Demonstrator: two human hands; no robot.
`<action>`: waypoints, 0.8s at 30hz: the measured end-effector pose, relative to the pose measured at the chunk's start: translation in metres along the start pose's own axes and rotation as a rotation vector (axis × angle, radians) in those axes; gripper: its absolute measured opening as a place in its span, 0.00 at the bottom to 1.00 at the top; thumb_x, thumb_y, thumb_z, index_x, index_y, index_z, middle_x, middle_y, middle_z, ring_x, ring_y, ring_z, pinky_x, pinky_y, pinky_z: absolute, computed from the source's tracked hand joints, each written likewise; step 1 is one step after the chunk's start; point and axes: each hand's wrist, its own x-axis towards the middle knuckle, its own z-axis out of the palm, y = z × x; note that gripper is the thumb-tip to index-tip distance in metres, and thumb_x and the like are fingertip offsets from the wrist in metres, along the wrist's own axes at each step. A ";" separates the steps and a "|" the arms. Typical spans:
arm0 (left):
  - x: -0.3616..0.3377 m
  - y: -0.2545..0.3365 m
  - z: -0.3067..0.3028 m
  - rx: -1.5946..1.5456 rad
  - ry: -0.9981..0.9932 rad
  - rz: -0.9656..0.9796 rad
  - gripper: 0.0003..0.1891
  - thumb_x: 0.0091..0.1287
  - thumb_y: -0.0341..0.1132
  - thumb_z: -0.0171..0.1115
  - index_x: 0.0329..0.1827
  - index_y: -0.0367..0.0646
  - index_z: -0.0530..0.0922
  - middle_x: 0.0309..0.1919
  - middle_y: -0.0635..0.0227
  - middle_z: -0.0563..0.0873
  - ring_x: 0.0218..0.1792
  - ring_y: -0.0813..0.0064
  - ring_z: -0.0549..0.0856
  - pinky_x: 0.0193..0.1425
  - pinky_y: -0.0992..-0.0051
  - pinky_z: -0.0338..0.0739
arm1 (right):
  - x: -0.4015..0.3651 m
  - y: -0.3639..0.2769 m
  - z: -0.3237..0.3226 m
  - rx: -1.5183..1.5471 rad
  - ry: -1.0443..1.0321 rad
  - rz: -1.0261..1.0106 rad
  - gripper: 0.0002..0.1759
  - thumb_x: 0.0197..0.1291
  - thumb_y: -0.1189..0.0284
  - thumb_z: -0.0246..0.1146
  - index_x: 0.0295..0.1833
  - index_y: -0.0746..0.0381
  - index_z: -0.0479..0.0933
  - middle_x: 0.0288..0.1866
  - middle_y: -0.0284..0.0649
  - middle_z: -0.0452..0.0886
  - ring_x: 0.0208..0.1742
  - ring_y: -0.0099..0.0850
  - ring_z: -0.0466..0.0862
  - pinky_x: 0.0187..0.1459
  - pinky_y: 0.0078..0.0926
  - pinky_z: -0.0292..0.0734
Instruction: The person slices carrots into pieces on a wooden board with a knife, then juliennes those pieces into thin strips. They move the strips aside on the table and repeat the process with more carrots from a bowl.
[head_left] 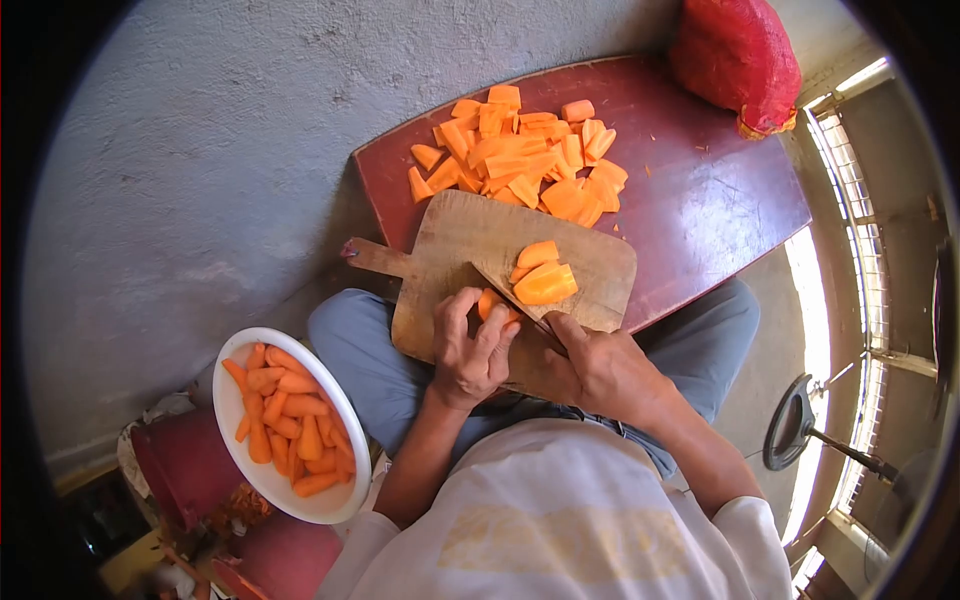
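Observation:
My left hand has its fingers closed around a carrot piece on the wooden cutting board. In my right hand is a knife, its blade slanting up and left across the board, right beside the held carrot. Several cut carrot chunks lie on the board just beyond the blade. Past the board's far edge, a heap of cut carrot pieces is spread on the dark red table. The knife handle is mostly hidden in my right hand.
A white basin of whole peeled carrots stands at my left. Red tubs and peelings are below it. A red sack rests on the table's far right corner. A rough grey wall borders the left.

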 end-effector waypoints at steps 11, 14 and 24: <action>0.000 -0.001 0.001 0.008 0.020 -0.001 0.27 0.70 0.24 0.75 0.74 0.44 0.86 0.62 0.48 0.82 0.57 0.47 0.81 0.59 0.52 0.80 | -0.033 -0.049 -0.044 0.079 -0.035 0.076 0.21 0.78 0.70 0.69 0.69 0.66 0.72 0.37 0.57 0.90 0.33 0.61 0.90 0.34 0.55 0.85; 0.003 0.002 -0.003 0.033 -0.006 0.009 0.26 0.69 0.24 0.74 0.73 0.43 0.87 0.63 0.47 0.83 0.59 0.46 0.82 0.63 0.51 0.79 | -0.034 -0.049 -0.043 0.050 -0.061 0.090 0.23 0.78 0.70 0.69 0.69 0.67 0.71 0.36 0.56 0.90 0.31 0.60 0.89 0.33 0.55 0.85; 0.001 0.000 -0.001 0.064 0.015 0.056 0.19 0.72 0.29 0.75 0.65 0.41 0.88 0.66 0.46 0.82 0.59 0.47 0.81 0.63 0.49 0.76 | 0.004 -0.006 0.001 -0.073 -0.027 0.008 0.17 0.79 0.69 0.67 0.62 0.68 0.72 0.31 0.57 0.88 0.33 0.61 0.90 0.36 0.56 0.84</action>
